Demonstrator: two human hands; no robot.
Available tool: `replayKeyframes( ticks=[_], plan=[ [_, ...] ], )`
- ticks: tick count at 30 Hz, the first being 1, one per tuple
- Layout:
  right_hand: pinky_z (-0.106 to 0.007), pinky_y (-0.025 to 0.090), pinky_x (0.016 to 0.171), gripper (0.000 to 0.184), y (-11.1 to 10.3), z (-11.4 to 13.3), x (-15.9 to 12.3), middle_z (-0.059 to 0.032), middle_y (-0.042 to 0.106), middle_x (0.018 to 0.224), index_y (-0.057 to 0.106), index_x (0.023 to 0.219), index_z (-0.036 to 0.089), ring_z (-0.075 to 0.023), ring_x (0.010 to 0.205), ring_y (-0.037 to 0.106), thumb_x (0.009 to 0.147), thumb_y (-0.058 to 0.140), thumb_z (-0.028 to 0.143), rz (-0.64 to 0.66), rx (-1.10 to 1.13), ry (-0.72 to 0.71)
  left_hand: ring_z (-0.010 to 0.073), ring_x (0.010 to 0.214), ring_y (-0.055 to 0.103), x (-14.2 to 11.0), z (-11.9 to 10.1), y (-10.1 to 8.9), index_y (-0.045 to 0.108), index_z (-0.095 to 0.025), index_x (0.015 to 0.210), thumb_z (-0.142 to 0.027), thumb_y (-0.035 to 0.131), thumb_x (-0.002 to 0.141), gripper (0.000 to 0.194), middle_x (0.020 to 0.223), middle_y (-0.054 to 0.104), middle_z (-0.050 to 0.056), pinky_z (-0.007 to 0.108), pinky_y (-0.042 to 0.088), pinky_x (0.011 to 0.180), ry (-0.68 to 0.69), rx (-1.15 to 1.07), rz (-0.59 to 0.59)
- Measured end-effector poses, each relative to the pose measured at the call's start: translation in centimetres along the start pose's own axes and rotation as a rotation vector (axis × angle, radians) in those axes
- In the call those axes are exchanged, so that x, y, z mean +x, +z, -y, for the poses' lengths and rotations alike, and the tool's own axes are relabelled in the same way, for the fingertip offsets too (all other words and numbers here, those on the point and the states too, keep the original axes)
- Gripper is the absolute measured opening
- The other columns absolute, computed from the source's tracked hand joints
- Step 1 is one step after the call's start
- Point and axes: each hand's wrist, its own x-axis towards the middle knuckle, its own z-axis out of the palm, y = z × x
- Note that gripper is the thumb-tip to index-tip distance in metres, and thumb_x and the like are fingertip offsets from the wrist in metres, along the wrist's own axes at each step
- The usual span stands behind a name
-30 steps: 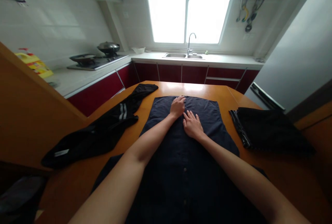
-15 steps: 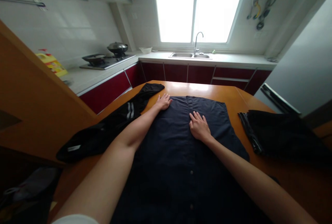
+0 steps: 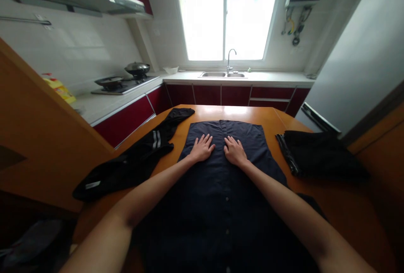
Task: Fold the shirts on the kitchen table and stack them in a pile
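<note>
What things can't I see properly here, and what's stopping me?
All in the head view:
Near end of the dark blue shirt: cut off by the bottom edge.
Palms of the left hand and right hand: facing down on the shirt.
Any writing on the white label: too small and blurred.
Inside the pan: hidden by its lid.
Outside the window: washed out by brightness.

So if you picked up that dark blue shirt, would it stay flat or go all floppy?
The dark blue shirt would probably go floppy, since its cloth looks thin and has small wrinkles near the far edge. It's likely light for its size, being spread out wide. Pushed, it might bunch up, because nothing stiff shows in it.
</note>
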Motion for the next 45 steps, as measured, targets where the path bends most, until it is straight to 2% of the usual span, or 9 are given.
replayKeyframes(
  ticks=[6, 9, 14, 17, 22, 27, 37, 40, 45],
  plan=[
    [-0.047, 0.016, 0.121, 0.058, 0.6, 1.5, -4.0, -0.0125, 0.028, 0.163, 0.036, 0.153, 0.01, -0.0227, 0.152, 0.02, 0.098, 0.032, 0.028, -0.003, 0.01, -0.041, 0.0287, 0.153, 0.014, -3.1, -4.1, 0.4, 0.03, -0.019, 0.157, -0.038, 0.025, 0.104, 0.057, 0.165, 0.022, 0.007, 0.058, 0.017, 0.12, 0.136, 0.026, -0.034],
    [-0.048, 0.012, 0.122, 0.061, 0.4, -0.2, -6.3, -0.0113, 0.025, 0.164, 0.031, 0.156, 0.011, -0.0225, 0.152, 0.017, 0.1, 0.031, 0.036, 0.041, -0.032, -0.093, 0.0291, 0.153, 0.014, -5.3, -5.4, 1.2, 0.028, -0.023, 0.158, -0.043, 0.025, 0.104, 0.058, 0.165, 0.021, 0.004, 0.06, 0.017, 0.119, 0.147, 0.027, 0.006],
    [-0.043, 0.012, 0.123, 0.064, -3.8, -7.7, -7.7, -0.0106, 0.024, 0.164, 0.032, 0.155, 0.011, -0.0212, 0.152, 0.018, 0.102, 0.025, 0.046, 0.091, -0.163, 0.127, 0.0301, 0.153, 0.016, -6.2, -1.9, -0.6, 0.03, -0.021, 0.157, -0.05, 0.025, 0.103, 0.062, 0.165, 0.021, 0.008, 0.057, 0.017, 0.12, -0.097, 0.059, -0.01],
    [-0.048, 0.013, 0.122, 0.064, -6.1, -10.1, -8.3, -0.0194, 0.024, 0.162, 0.032, 0.153, 0.001, -0.0274, 0.152, 0.019, 0.101, 0.026, 0.038, 0.062, -0.195, 0.232, 0.0323, 0.151, 0.022, -6.3, -0.1, -2.2, 0.031, -0.011, 0.156, -0.043, 0.024, 0.103, 0.062, 0.163, 0.024, 0.018, 0.056, 0.021, 0.119, -0.211, 0.077, -0.024],
    [-0.049, 0.012, 0.122, 0.061, -4.6, -4.9, -10.7, -0.0171, 0.023, 0.163, 0.032, 0.153, 0.002, -0.0257, 0.152, 0.016, 0.101, 0.027, 0.033, 0.027, -0.173, 0.126, 0.0269, 0.153, 0.015, -8.5, -4.5, -1.3, 0.03, -0.011, 0.156, -0.039, 0.025, 0.104, 0.059, 0.164, 0.022, 0.014, 0.049, 0.017, 0.121, -0.035, 0.07, -0.021],
    [-0.05, 0.015, 0.121, 0.06, -1.5, 1.0, -13.4, -0.0143, 0.025, 0.163, 0.033, 0.154, 0.009, -0.0248, 0.152, 0.02, 0.1, 0.03, 0.036, 0.096, -0.07, -0.061, 0.0289, 0.153, 0.015, -11.9, -9.1, 0.9, 0.028, -0.016, 0.157, -0.043, 0.025, 0.104, 0.059, 0.165, 0.02, 0.012, 0.057, 0.019, 0.119, 0.175, -0.008, 0.055],
    [-0.044, 0.015, 0.122, 0.061, -5.4, -7.9, -15.6, -0.0163, 0.028, 0.162, 0.036, 0.152, 0.004, -0.0257, 0.151, 0.022, 0.101, 0.032, 0.037, 0.027, -0.199, 0.142, 0.0284, 0.153, 0.016, -16.0, -1.5, -0.8, 0.03, -0.013, 0.156, -0.048, 0.026, 0.105, 0.063, 0.164, 0.022, 0.014, 0.05, 0.018, 0.121, -0.07, 0.053, -0.022],
    [-0.048, 0.014, 0.122, 0.058, -6.3, -7.0, -16.8, -0.0172, 0.029, 0.161, 0.038, 0.151, 0.005, -0.0261, 0.151, 0.021, 0.1, 0.032, 0.031, -0.018, -0.212, 0.108, 0.0275, 0.152, 0.019, -17.8, -2.4, -1.6, 0.032, -0.015, 0.156, -0.045, 0.028, 0.105, 0.059, 0.163, 0.026, 0.014, 0.049, 0.02, 0.121, 0.025, -0.018, -0.023],
    [-0.048, 0.016, 0.123, 0.056, -5.7, -0.8, -21.9, -0.0104, 0.028, 0.163, 0.037, 0.154, 0.013, -0.0221, 0.152, 0.018, 0.102, 0.032, 0.035, 0.028, -0.096, -0.182, 0.0228, 0.153, 0.016, -22.4, -6.1, -2.4, 0.026, -0.031, 0.158, -0.046, 0.03, 0.106, 0.054, 0.164, 0.026, 0.005, 0.05, 0.017, 0.122, 0.432, -0.156, 0.089]
  ],
)
